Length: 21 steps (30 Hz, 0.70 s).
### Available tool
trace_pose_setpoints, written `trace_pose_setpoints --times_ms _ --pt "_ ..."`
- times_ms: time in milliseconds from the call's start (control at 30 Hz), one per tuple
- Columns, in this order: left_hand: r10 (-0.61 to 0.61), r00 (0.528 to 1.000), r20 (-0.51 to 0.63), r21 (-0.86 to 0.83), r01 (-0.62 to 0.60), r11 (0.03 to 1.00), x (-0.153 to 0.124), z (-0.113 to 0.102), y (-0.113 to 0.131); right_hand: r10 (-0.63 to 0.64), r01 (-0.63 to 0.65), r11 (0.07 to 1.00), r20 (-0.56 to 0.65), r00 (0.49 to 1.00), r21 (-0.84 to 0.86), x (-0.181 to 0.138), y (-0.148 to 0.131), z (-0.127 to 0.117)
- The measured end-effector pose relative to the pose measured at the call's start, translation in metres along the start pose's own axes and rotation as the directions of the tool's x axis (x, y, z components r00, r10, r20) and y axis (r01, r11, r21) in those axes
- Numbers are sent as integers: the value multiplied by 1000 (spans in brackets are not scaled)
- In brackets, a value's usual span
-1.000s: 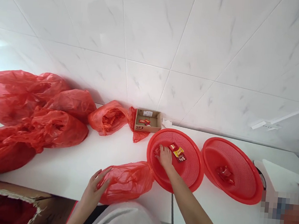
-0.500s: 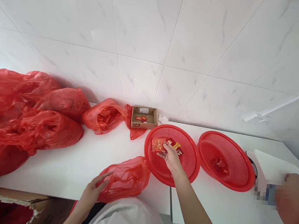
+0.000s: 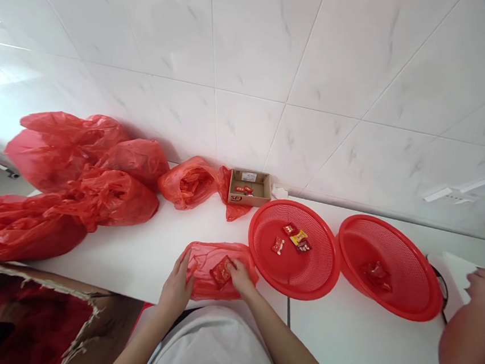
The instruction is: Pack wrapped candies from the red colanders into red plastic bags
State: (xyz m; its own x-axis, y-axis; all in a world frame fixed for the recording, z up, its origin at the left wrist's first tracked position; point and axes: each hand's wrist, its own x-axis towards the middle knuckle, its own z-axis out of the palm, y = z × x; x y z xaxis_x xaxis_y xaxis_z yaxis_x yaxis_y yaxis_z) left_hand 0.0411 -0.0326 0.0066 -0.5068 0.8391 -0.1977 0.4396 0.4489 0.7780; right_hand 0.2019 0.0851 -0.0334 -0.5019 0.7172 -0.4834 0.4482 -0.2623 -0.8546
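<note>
A small red plastic bag (image 3: 206,270) lies on the white counter (image 3: 141,252) right in front of me. My left hand (image 3: 176,290) rests on its left edge with the fingers pressed on the plastic. My right hand (image 3: 239,276) pinches a red packet (image 3: 220,272) at the bag's mouth. Just to the right sits a round red mesh basket (image 3: 324,270) with several small wrapped sweets (image 3: 292,239) in it.
A second red basket (image 3: 421,291) with red packets stands further right. Another person's hand (image 3: 484,282) is at the right edge. Large stuffed red bags (image 3: 79,189) pile up on the left. A small cardboard box (image 3: 250,187) stands by the tiled wall. An open carton (image 3: 19,315) is bottom left.
My right hand lifted a red packet out of the near basket and carried it left to the small bag. My left hand slid onto the bag's edge.
</note>
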Motion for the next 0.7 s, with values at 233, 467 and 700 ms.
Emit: trace_pose_setpoints --times_ms 233,467,700 --pt "91 996 18 133 -93 987 -5 3 -6 -39 49 942 38 999 -333 -13 5 -19" --pt "90 996 5 176 -90 980 1 3 -10 -244 199 863 -38 969 -464 -32 -46 -71" --pt "73 996 60 154 -81 985 -2 -4 0 -85 -189 738 -367 926 -648 5 -30 -143"
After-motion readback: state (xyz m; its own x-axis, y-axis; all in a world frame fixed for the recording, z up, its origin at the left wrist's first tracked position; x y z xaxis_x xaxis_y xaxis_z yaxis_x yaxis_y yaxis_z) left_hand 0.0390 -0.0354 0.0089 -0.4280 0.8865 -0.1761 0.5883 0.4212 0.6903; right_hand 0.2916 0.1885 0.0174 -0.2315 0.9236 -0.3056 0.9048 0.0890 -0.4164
